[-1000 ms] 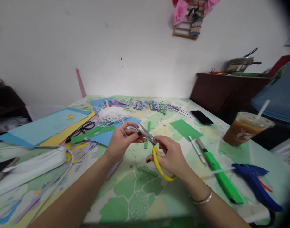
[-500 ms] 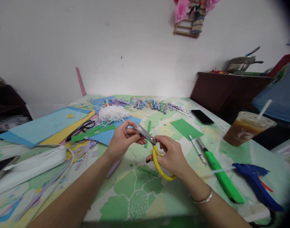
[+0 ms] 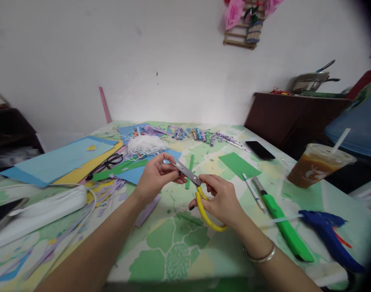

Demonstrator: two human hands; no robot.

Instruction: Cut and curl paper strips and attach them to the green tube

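My right hand (image 3: 223, 200) holds a pair of scissors (image 3: 208, 221) with yellow handles, its fingers around the grip near the pivot. The blades point up and left, nearly together, and their tips reach the fingers of my left hand (image 3: 155, 178). Those fingers are pinched close; whatever small thing they hold is hidden. Just behind the blades, a narrow green paper strip (image 3: 191, 162) lies on the tablecloth. A purple paper piece (image 3: 147, 211) rests below my left wrist.
To the right are a green paper rectangle (image 3: 239, 164), a white pen (image 3: 252, 190), a green cutter (image 3: 285, 227), a blue glue gun (image 3: 328, 235), a phone (image 3: 260, 150) and an iced drink (image 3: 317, 166). White string (image 3: 147, 145), glasses (image 3: 105, 165) and blue paper sheets (image 3: 60, 160) lie left.
The scissor blades have closed from slightly apart to nearly together. Both hands stay almost in place; the whole view has shifted slightly.
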